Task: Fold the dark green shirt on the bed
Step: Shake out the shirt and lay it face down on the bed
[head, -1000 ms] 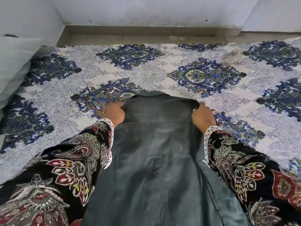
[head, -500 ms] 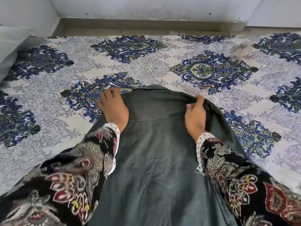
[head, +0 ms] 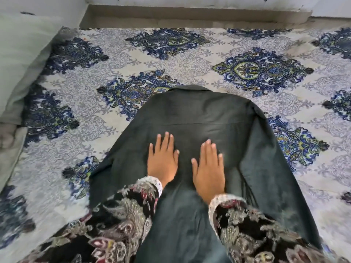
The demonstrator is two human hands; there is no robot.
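The shirt (head: pixel 199 118) lies on the bed (head: pixel 190 59), collar at the far end. Both hands rest flat on its middle, left hand (head: pixel 163 160) beside right hand (head: pixel 208 168). A pillow (head: pixel 20 59) lies far left.

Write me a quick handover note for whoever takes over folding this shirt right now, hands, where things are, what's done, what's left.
Left hand: open, flat, palm down on the dark green shirt; no grip on it.
Right hand: open, flat on the shirt beside the left.
Shirt: spread back-up on the patterned bedsheet, collar at the far end, lower part running toward the person under the sleeves. A grey pillow lies at the left.
Done: shirt laid out.
Left: probably finish smoothing it, then fold the sides in and fold it lengthwise; no fold shows yet.
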